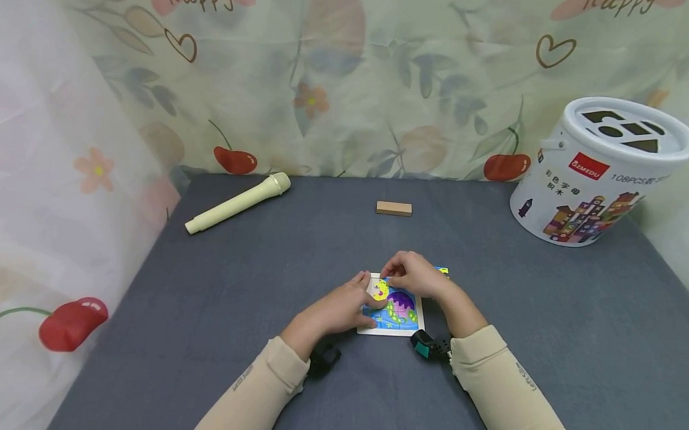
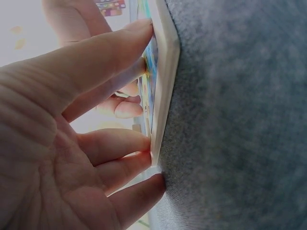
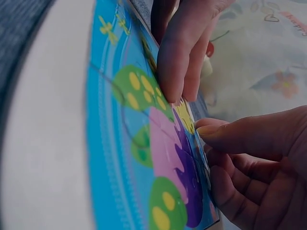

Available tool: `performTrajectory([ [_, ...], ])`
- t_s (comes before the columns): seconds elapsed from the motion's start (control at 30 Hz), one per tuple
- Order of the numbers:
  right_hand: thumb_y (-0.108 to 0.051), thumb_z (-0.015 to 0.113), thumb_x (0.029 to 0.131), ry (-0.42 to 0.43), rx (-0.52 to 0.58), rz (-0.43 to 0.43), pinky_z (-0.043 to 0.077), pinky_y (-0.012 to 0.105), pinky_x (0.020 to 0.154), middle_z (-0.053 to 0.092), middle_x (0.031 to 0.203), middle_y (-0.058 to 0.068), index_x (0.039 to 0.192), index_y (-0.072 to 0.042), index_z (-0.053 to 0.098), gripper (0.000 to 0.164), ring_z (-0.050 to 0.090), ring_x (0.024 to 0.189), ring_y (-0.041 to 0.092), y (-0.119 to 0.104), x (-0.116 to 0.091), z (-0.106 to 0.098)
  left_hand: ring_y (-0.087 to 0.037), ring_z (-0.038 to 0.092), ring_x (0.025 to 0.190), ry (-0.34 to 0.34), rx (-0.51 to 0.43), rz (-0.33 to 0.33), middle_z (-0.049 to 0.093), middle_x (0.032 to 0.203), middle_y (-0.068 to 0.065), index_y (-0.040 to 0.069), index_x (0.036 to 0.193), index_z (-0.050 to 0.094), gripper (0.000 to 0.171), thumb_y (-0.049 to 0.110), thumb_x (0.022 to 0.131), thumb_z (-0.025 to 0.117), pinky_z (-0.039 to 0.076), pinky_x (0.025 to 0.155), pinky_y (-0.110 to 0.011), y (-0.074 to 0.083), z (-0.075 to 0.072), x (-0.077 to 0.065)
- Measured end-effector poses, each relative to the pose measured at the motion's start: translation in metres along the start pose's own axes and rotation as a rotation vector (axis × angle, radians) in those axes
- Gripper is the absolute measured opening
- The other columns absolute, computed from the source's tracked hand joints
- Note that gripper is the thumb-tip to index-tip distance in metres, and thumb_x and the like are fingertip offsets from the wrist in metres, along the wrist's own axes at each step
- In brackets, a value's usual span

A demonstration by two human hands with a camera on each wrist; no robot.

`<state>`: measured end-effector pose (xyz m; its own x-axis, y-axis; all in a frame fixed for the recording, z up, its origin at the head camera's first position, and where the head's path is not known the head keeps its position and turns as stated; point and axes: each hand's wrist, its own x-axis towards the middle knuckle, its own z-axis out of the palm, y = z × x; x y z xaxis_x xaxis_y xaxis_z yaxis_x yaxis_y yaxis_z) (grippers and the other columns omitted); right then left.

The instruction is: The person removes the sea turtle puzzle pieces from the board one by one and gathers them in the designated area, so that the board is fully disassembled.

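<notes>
A small jigsaw puzzle (image 1: 401, 309) in a pale frame lies on the table, showing a purple, pink and green creature on blue. My left hand (image 1: 339, 304) spreads over its left side; the thumb (image 2: 136, 31) rests on the near part and other fingertips lie along the frame's edge (image 2: 167, 91). At the far edge, my right hand (image 1: 417, 276) is bent, its thumb (image 3: 240, 136) and index finger pinching at a puzzle piece, mostly hidden by the fingers. A yellow-and-blue piece (image 1: 442, 271) shows just beyond the right hand.
Farther back lies a small wooden block (image 1: 393, 208). A cream microphone-shaped stick (image 1: 238, 203) is at the back left. A white bucket (image 1: 596, 174) with shaped holes in its lid stands at the back right. Patterned cloth (image 1: 340, 82) hangs behind the dark table (image 1: 239, 294).
</notes>
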<state>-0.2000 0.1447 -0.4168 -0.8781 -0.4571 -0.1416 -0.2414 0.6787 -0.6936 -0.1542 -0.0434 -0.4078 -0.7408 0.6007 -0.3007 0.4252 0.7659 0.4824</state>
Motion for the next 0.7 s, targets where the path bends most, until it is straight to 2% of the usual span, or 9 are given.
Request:
performTrajectory([
  [0.47,-0.002,0.062,0.084,-0.005,0.002,-0.027,0.041,0.025,0.064,0.062,0.086,0.009,0.094,-0.001,0.069,0.012,0.049,0.07,0.013,0.0028,0.0006,0.0002,-0.03,0.013,0.144,0.0,0.013,-0.001,0.019,0.153,-0.017,0.023,0.128,0.058,0.046,0.028,0.084,0.069,0.026,0.112,-0.044,0.0001,0.0004,0.0011],
  [0.7,0.0,0.062,0.084,-0.018,0.062,-0.042,0.042,0.025,0.062,0.063,0.082,0.01,0.094,0.002,0.068,0.012,0.049,0.066,0.012,0.0029,0.0005,-0.0023,-0.031,0.012,0.144,-0.001,0.0,0.009,0.018,0.153,-0.018,0.022,0.128,0.058,0.046,0.027,0.084,0.069,0.025,0.113,-0.044,-0.0006,0.0,0.0017],
])
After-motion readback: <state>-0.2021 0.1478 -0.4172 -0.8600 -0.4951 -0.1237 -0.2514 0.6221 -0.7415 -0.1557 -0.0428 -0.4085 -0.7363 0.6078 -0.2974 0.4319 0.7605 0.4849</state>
